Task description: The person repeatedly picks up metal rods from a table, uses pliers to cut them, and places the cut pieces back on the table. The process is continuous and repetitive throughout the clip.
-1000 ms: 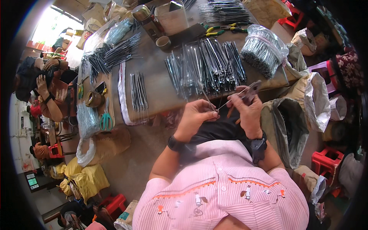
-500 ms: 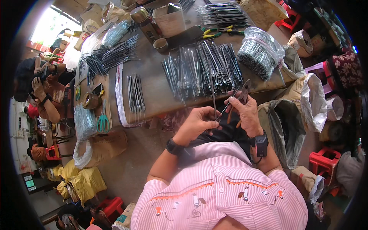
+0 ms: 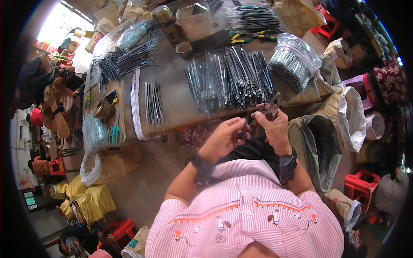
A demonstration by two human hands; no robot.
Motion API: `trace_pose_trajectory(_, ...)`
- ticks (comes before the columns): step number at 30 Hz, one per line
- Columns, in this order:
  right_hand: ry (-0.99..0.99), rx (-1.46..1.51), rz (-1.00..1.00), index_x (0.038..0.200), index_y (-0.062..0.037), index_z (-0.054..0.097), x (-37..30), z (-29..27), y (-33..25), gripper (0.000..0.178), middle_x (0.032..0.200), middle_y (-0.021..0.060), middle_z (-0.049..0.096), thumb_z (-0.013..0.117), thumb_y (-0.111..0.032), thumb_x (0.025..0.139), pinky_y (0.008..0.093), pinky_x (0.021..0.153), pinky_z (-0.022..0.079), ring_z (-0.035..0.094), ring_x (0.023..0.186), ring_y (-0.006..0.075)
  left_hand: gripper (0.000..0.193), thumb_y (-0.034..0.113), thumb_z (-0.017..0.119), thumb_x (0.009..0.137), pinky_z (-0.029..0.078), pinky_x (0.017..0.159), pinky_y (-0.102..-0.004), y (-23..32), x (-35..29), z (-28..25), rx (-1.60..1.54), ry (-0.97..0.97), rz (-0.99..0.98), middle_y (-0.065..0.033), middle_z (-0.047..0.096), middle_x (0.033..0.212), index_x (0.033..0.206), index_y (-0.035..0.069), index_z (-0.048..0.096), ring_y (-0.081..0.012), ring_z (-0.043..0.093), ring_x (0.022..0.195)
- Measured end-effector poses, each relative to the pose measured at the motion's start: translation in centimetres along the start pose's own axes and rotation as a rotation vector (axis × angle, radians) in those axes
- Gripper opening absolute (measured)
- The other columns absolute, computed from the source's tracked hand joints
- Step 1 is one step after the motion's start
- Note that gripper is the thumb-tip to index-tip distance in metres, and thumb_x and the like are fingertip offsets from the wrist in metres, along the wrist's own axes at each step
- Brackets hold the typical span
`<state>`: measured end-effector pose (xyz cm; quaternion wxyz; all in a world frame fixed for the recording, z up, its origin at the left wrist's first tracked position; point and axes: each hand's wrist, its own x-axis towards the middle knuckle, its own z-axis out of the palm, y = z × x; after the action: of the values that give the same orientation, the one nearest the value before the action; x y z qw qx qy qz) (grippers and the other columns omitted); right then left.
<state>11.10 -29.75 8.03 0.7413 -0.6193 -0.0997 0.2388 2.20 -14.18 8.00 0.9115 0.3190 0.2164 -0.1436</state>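
My right hand (image 3: 277, 131) is closed around a pair of pliers (image 3: 275, 101), its jaws pointing up past the fingers and its handles mostly hidden in the palm. The thumb and forefinger of that hand also pinch a thin dark metal rod (image 3: 261, 109). Close beside it, my left hand (image 3: 226, 135) is closed in a pinch at the rod's lower end, where its fingertips are slightly blurred. Both hands are in front of the table edge, above my lap. Just beyond them on the table lies a broad row of flat metal strips (image 3: 247, 77).
A plastic-wrapped bundle of rods (image 3: 292, 64) stands right of the row. Farther back are yellow-handled pliers (image 3: 241, 39), a cup (image 3: 183, 49) and a flask (image 3: 165, 23). Teal scissors (image 3: 115, 133) lie left. An open sack (image 3: 320, 150) stands at my right. Another person (image 3: 56, 99) sits at left.
My left hand has turned and drawn its fingers in; the long strip that stood up from it no longer shows. The pliers' handles, seen before, are now mostly hidden. The view has shifted slightly.
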Motion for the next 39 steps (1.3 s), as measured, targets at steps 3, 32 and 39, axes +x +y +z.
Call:
trace_pose_trajectory(3,0.016,-0.038,-0.016,0.104,0.0032,0.062,-0.2,0.1,0.5,0.019,0.089,0.0102,0.069,0.066,-0.006,0.089,0.0231,0.051,0.049,0.063,0.060,0.0123,0.010,0.012,0.065,0.090,0.044,0.052,-0.0198,-1.1,0.7,-0.6,0.033,0.031,0.078,-0.0018,0.062,0.082,0.094,0.008,0.057,-0.0096,0.058,0.065)
trace_pose_trajectory(32,-0.367,-0.977,-0.132,0.138,-0.0057,0.044,-2.4,-5.4,-0.6,0.067,0.107,0.0196,0.055,0.050,-0.006,0.072,0.0407,0.081,0.046,0.056,0.088,0.0357,0.017,0.000,0.062,0.089,0.042,0.052,-0.0197,-0.2,-0.5,0.9,0.742,0.199,0.613,0.0000,0.053,0.083,0.104,0.002,0.070,-0.0050,0.051,0.061)
trace_pose_trajectory(39,-0.365,-0.860,-0.287,0.133,-0.0018,0.048,-2.2,-5.2,0.0,0.062,0.100,0.0174,0.057,0.052,-0.003,0.071,0.0342,0.077,0.047,0.057,0.082,0.0295,0.018,-0.001,0.061,0.089,0.041,0.051,-0.0202,-0.1,-0.5,0.8,0.730,0.194,0.586,-0.0002,0.053,0.083,0.104,0.002,0.069,-0.0058,0.051,0.063)
